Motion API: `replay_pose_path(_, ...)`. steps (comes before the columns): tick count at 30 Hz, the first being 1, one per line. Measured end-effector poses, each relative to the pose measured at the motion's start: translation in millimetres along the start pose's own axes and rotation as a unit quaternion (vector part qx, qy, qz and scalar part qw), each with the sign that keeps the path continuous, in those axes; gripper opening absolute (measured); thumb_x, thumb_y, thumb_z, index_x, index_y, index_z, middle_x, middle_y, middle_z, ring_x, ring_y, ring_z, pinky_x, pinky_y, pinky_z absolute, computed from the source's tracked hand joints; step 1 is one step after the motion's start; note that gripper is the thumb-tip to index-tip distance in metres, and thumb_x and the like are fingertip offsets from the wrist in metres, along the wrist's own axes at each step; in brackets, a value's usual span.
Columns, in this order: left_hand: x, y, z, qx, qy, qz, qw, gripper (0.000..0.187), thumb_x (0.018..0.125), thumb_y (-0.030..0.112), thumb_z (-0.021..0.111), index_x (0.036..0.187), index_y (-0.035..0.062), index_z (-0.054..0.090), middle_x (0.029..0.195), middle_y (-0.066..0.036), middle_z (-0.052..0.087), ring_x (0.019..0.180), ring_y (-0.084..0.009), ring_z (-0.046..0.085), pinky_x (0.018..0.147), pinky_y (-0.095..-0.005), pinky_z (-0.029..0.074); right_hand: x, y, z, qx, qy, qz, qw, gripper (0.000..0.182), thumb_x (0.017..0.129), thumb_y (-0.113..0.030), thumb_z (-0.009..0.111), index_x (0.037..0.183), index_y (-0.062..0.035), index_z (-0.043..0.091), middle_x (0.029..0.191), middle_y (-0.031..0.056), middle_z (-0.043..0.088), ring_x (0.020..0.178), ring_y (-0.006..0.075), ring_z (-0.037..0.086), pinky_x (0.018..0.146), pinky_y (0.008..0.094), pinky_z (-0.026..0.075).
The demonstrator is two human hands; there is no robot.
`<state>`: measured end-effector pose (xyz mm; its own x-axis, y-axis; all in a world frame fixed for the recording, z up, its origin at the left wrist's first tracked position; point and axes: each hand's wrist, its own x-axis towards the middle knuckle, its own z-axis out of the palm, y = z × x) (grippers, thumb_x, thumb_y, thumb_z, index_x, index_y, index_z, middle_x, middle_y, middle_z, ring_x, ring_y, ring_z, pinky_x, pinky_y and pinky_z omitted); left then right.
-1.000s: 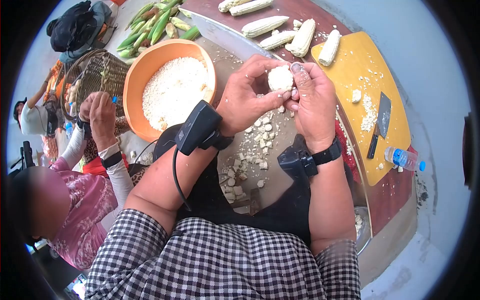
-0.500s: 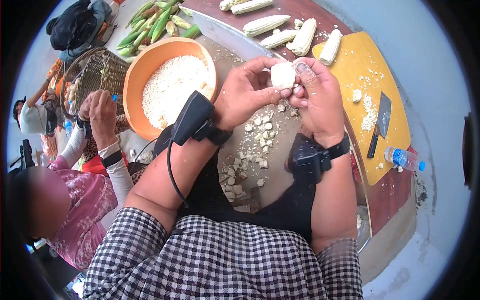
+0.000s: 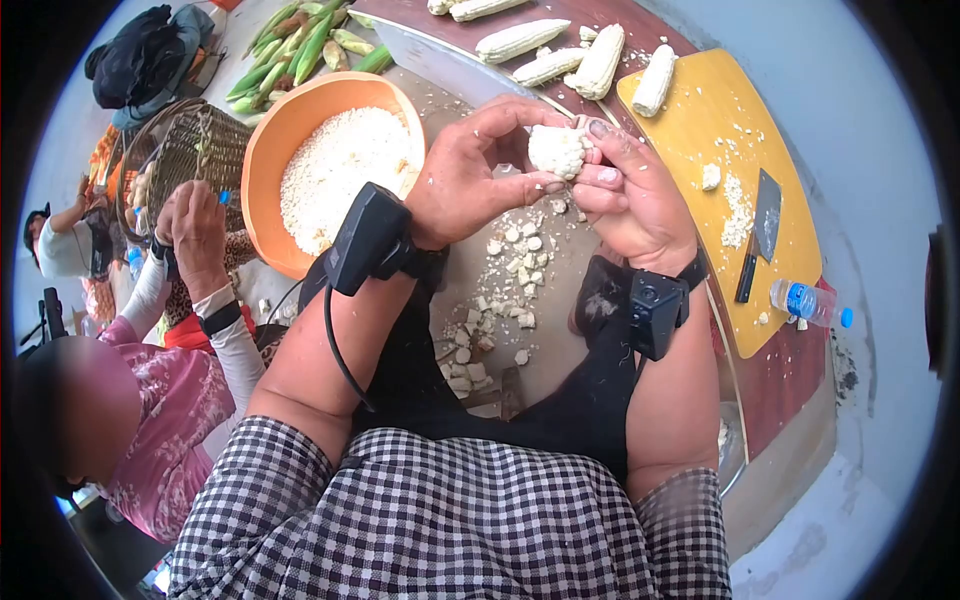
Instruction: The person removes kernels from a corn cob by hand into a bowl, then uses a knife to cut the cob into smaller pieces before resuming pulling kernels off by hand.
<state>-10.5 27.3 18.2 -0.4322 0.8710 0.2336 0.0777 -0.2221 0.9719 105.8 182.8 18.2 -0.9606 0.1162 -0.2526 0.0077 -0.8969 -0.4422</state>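
A short chunk of white corn cob (image 3: 556,152), with kernels on it, is held up between my two hands above the floor. My left hand (image 3: 475,170) curls round its left side, the thumb beneath and the fingers over the top. On the right, my right hand (image 3: 635,195) pinches the chunk's end with thumb and bent fingers. Left of my hands is an orange basin (image 3: 258,190) filled with loose white kernels (image 3: 345,175). Below them, cut cob pieces (image 3: 520,270) lie scattered on the floor.
To the right, a yellow cutting board (image 3: 700,110) carries a cleaver (image 3: 766,220), crumbs and a cob. A water bottle (image 3: 805,303) lies at its edge. Several husked cobs (image 3: 522,42) rest on the red tabletop. A wicker basket (image 3: 205,150) and a co-worker's hands (image 3: 195,235) are at left.
The corn chunk has turned, so its kernel-covered side faces me instead of a flatter pale face. Both hands have shifted slightly, and my right wrist has rotated.
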Motion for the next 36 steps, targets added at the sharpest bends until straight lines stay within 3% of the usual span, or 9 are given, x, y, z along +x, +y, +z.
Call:
replay_pose_path(3,0.2,-0.2,-0.2,-0.008,0.004,0.003,1.0,0.044,0.079,0.0,0.068,0.12,-0.0007,0.053,0.112,-0.006,0.054,0.103,-0.0151,0.055,0.088,-0.0289,0.045,-1.3,5.0,15.1,-0.124,0.048,-0.085,0.987,0.013,0.091,-0.012,0.06,0.094,-0.0003,0.057,0.072,0.0011,0.053,0.06,0.0055,0.047,0.047,0.0174,0.035)
replay_pose_path(6,-0.2,-1.8,2.6,-0.078,0.009,-0.014,0.997,0.043,0.079,-0.006,0.065,0.12,-0.002,0.051,0.112,-0.007,0.054,0.101,-0.0145,0.057,0.082,-0.0278,0.05,2.8,7.0,11.4,-0.199,0.021,-0.13,0.971,0.014,0.09,-0.013,0.062,0.096,-0.0013,0.058,0.075,0.0018,0.056,0.062,0.0053,0.05,0.05,0.0179,0.039)
replay_pose_path(14,1.7,1.0,1.7,-0.143,-0.004,-0.107,0.984,0.043,0.081,0.0,0.068,0.121,-0.0014,0.051,0.103,-0.006,0.062,0.094,-0.0139,0.059,0.076,-0.0271,0.05,-1.1,-0.2,8.0,-0.224,-0.008,-0.131,0.966,0.017,0.09,-0.01,0.06,0.102,0.0024,0.057,0.077,0.0058,0.06,0.065,0.0103,0.056,0.058,0.0225,0.048)
replay_pose_path(18,1.5,-7.3,2.7,-0.227,0.002,-0.106,0.968,0.043,0.082,0.008,0.069,0.121,-0.0009,0.052,0.1,-0.006,0.063,0.089,-0.0144,0.06,0.071,-0.0269,0.049,-3.1,0.7,9.2,-0.26,0.005,-0.137,0.956,0.018,0.091,-0.009,0.059,0.103,0.0036,0.057,0.079,0.0079,0.061,0.066,0.013,0.059,0.062,0.0243,0.051)
replay_pose_path(30,3.8,-6.2,0.9,-0.272,-0.016,-0.115,0.955,0.045,0.08,0.012,0.07,0.12,-0.0022,0.054,0.099,-0.007,0.063,0.081,-0.0134,0.059,0.067,-0.0273,0.049,-2.3,1.3,5.1,-0.086,-0.02,-0.096,0.991,0.013,0.092,-0.005,0.057,0.102,0.0024,0.056,0.078,0.0087,0.06,0.066,0.0137,0.057,0.06,0.026,0.047)
replay_pose_path(36,3.4,-7.7,-0.9,-0.309,-0.017,-0.128,0.942,0.042,0.083,0.014,0.067,0.119,-0.0028,0.054,0.096,-0.008,0.063,0.074,-0.0123,0.058,0.066,-0.0262,0.048,-2.5,4.1,6.3,-0.09,-0.021,-0.11,0.99,0.011,0.091,-0.004,0.058,0.1,0.0014,0.056,0.077,0.0085,0.06,0.066,0.0134,0.057,0.06,0.0259,0.046)
